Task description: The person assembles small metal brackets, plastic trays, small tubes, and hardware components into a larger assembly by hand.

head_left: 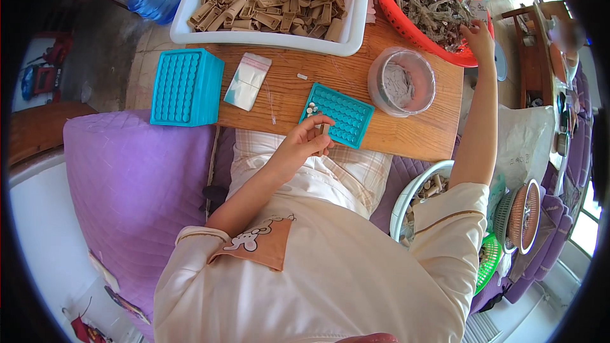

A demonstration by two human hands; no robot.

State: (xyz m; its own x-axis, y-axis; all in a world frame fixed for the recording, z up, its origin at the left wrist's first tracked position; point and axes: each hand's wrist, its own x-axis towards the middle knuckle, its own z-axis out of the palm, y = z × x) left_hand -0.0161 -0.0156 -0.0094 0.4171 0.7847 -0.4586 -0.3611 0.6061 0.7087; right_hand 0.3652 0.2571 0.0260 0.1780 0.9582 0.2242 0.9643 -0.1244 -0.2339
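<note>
In the head view, the left hand (302,146) pinches a small brown tube (325,129) in bent fingers, at the near edge of the teal tray (343,112) on the counter (432,134). A light, steady pinch seems best, as the tube looks like card and may dent; the right hand (478,39) should tease single strips from the tangled clear strips (427,3) in the red basket (385,14). Whether its fingers pinch anything, I cannot tell. The left fingers partly hide the tube; the basket's far end is cut off.
</note>
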